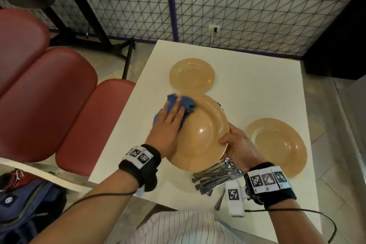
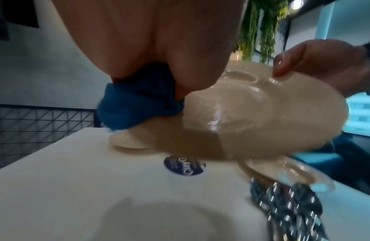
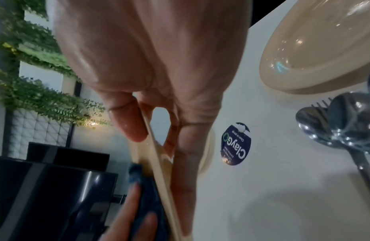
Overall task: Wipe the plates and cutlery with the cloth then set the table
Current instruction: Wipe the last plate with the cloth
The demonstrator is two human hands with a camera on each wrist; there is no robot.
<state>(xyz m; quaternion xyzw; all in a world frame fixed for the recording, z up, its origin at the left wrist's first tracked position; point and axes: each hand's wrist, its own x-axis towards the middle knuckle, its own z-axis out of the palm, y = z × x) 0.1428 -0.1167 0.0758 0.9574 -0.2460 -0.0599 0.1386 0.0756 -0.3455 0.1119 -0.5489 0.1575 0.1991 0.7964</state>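
Observation:
I hold a beige plate point(image 1: 206, 134) tilted above the white table point(image 1: 247, 95). My right hand point(image 1: 235, 144) pinches its near right rim point(image 3: 157, 163), thumb on the face and fingers behind. My left hand point(image 1: 168, 123) presses a bunched blue cloth point(image 1: 187, 103) against the plate's upper left part with fairly straight fingers point(image 3: 128, 212). The left wrist view shows the cloth point(image 2: 138, 106) wedged under my palm against the plate point(image 2: 262, 114). Two more beige plates lie flat, one far point(image 1: 192, 75) and one to the right point(image 1: 277, 144). A pile of spoons and forks point(image 1: 215, 174) lies below the held plate.
A round dark sticker point(image 3: 236, 143) sits on the table under the held plate. Red padded seats point(image 1: 39, 95) stand close to the table's left edge, with a blue backpack point(image 1: 23, 204) on the floor. A mesh fence point(image 1: 237, 16) runs behind the table.

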